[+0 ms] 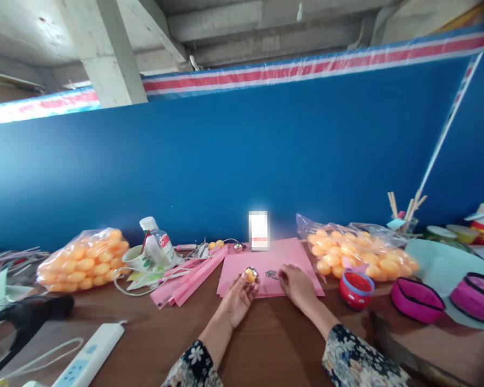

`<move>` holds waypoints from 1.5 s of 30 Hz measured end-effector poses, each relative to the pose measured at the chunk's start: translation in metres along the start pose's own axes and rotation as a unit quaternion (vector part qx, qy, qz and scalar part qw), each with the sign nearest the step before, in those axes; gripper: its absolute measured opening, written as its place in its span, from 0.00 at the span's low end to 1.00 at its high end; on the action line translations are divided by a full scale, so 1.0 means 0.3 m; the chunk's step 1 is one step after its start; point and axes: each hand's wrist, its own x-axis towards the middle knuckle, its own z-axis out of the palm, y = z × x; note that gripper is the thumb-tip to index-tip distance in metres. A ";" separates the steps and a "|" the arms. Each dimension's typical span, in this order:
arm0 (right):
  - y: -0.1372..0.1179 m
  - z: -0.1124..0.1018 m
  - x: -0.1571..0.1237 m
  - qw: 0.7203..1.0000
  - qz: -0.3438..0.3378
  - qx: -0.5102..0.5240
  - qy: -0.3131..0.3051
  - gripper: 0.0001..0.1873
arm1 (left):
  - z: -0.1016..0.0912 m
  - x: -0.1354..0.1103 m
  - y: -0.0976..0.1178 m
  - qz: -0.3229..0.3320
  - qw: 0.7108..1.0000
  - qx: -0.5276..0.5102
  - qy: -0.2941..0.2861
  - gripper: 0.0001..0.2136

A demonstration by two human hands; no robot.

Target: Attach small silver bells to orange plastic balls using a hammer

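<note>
My left hand (242, 293) holds an orange ball (250, 276) that is partly covered with shiny silver pieces. Its fingers curl round the ball from below, over the front edge of the pink paper sheets (240, 267). On the paper lies a small pile of silver pieces (271, 274). Just right of that pile is my right hand (296, 286), its fingers bent and pressed together at the tips. Whatever may be between those fingertips is too small to make out. Behind the paper, another silver-covered ball (237, 246) sits near two plain orange balls (216, 244).
Bags of orange balls stand left (86, 260) and right (355, 255). Nearby on the right are a red cup (357, 293) and magenta containers (417, 303). A bottle (160, 244), a mug (135, 259), pink strips (197, 279) and a power strip (91, 357) are left. A blue partition (226, 150) rises behind.
</note>
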 end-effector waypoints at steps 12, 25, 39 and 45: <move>-0.012 -0.007 -0.004 1.000 -0.007 0.013 -0.001 0.10 | 0.018 -0.014 -0.003 -0.021 1.000 0.003 -0.011 0.06; -0.021 0.015 -0.021 0.998 -0.058 0.024 0.015 0.11 | 0.018 -0.018 -0.007 -0.020 1.000 0.001 -0.001 0.09; -0.001 0.034 -0.018 0.997 -0.069 -0.008 0.019 0.10 | 0.023 -0.019 -0.010 -0.020 1.000 -0.001 -0.012 0.10; 0.016 0.045 -0.021 0.997 -0.081 -0.003 0.014 0.12 | 0.017 -0.014 -0.017 -0.016 1.000 -0.008 -0.026 0.11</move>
